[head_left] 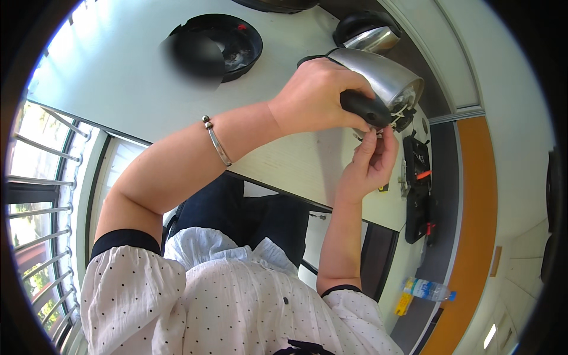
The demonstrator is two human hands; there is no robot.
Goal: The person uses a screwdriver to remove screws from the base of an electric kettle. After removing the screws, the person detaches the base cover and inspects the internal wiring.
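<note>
A silver metal electric kettle (378,72) lies tipped over above the white table, its underside turned to the right. My left hand (316,94) is closed round its black handle (358,105). Pale wires (399,116) and a small black part (404,121) show at the kettle's bottom end. Just below the handle's end, my right hand (374,161) has its thumb and fingers pinched together close to those wires. Whatever sits between these fingertips is too small and hidden to make out.
A round black plastic base (251,52) with a small red spot lies on the white table (136,65). Behind the kettle are a black and silver piece (374,39) and a dark round thing (275,5). An opened black tool case (416,158) is at the right, with a clear bottle (435,290) beyond.
</note>
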